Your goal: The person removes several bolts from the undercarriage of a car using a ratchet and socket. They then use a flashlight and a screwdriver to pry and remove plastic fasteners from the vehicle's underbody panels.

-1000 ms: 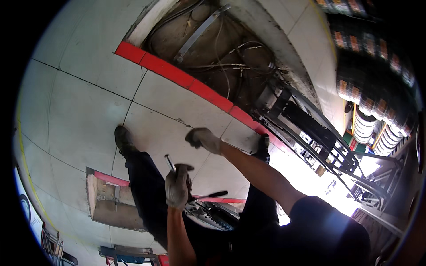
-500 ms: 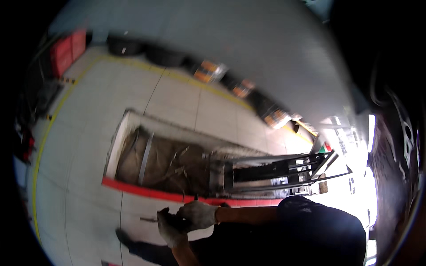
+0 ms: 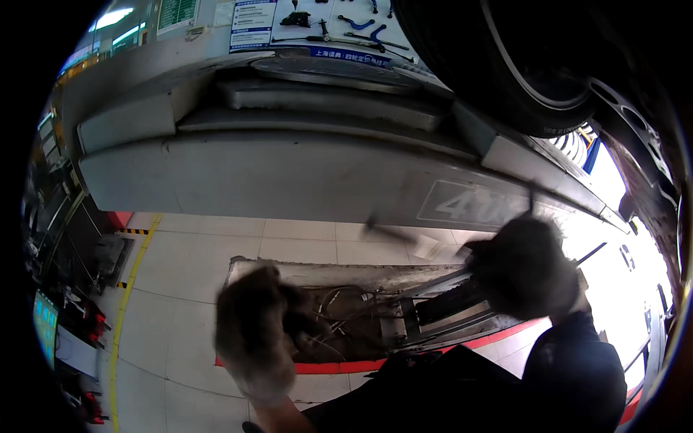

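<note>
My right hand (image 3: 530,270), in a light glove with a dark palm, is raised at the right and closed. A dark rod-like tool (image 3: 393,232) sticks out of it to the left with a thicker end; motion blurs it, so its kind is unclear. Another short dark shaft (image 3: 532,196) rises above the same hand. Lower at the left is my left hand (image 3: 253,335), gloved alike and smeared by motion, over the near-left part of the floor pit (image 3: 242,270). Its fingers look bent, but whether they hold anything does not show.
A wide grey lift platform (image 3: 289,173) crosses ahead, above the pit. A car wheel (image 3: 498,65) stands at the upper right on it. Dark metal rails (image 3: 447,310) lie in the pit, which has a red near edge (image 3: 325,368). Equipment (image 3: 94,325) lines the far left.
My view has tilted up, bringing the platform and wheel into sight. My hands, together at the tool before, have risen and parted; the tool is now with my right hand.
</note>
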A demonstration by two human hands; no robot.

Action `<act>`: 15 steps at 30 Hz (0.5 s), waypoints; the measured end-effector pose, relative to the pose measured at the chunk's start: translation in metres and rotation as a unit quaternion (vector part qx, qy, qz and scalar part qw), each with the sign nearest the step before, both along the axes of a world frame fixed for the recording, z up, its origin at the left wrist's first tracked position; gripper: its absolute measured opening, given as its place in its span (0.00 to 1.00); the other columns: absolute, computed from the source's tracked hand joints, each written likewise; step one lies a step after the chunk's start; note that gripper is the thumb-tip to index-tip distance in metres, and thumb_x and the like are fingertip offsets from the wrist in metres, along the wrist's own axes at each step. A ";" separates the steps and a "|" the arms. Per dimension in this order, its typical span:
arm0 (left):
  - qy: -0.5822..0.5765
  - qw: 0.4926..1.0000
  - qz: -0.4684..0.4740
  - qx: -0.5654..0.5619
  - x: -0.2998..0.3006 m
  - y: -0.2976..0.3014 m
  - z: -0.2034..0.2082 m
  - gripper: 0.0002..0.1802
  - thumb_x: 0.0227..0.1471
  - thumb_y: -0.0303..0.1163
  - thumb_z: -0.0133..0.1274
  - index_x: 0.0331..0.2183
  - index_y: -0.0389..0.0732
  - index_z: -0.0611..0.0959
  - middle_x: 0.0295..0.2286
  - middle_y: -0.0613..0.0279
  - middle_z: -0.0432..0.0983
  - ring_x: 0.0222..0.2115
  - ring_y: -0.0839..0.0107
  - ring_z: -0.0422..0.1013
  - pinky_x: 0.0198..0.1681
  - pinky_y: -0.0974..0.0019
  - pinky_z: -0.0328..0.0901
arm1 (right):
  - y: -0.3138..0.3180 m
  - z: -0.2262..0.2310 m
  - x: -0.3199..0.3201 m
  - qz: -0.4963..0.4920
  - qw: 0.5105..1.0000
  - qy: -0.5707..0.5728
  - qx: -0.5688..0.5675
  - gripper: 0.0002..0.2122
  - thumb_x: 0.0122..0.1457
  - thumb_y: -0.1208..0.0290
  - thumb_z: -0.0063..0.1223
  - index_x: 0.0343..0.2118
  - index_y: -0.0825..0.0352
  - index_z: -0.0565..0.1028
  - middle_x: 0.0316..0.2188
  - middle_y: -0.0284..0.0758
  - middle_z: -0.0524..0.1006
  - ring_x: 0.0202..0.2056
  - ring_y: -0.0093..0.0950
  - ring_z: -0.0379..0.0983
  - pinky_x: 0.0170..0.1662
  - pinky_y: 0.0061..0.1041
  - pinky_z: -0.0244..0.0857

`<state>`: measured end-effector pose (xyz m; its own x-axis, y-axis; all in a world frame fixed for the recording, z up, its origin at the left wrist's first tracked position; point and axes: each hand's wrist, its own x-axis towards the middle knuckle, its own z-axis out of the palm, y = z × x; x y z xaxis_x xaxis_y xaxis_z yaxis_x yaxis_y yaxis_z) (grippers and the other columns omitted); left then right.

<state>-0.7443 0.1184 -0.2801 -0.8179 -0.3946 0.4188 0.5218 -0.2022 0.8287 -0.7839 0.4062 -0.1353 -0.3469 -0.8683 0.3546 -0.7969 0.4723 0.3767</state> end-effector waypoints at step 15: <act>0.126 0.851 0.000 -0.509 -0.163 0.103 0.146 0.12 0.55 0.29 0.59 0.43 0.44 0.85 0.33 0.59 0.83 0.33 0.69 0.79 0.41 0.69 0.72 | 0.131 0.091 -0.165 -0.224 0.968 0.112 0.012 0.27 0.62 0.49 0.52 0.57 0.63 0.71 0.51 0.47 0.76 0.51 0.44 0.73 0.59 0.38 0.65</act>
<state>-0.9077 0.2218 -0.1340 -0.6510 0.2774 0.7066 0.7091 0.5544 0.4356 -0.9490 0.5367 -0.0441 -0.6078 -0.6567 0.4463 -0.4107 0.7411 0.5312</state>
